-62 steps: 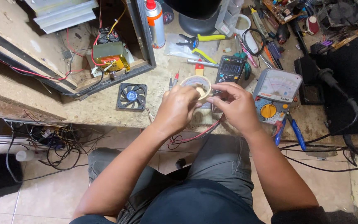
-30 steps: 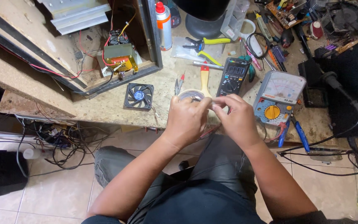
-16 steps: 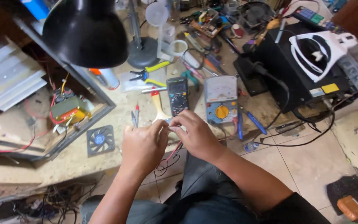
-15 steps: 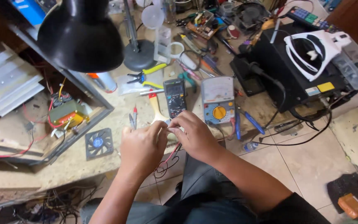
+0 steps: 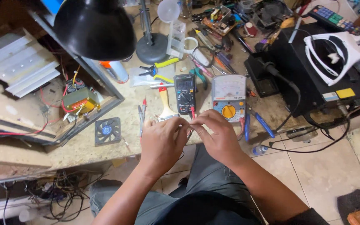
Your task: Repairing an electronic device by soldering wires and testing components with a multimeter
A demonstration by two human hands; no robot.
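Your left hand and right hand meet fingertip to fingertip over the near edge of the table. Both sets of fingers are pinched together on something small between them; what it is cannot be told, though a thin dark wire hangs down from the pinch. Just beyond your knuckles lies a paintbrush with pale bristles and a red-tipped handle, its long axis pointing away from you. Beside it sit a black digital multimeter and a grey analog meter with a yellow dial. A square black fan lies left on the speckled stone-like top.
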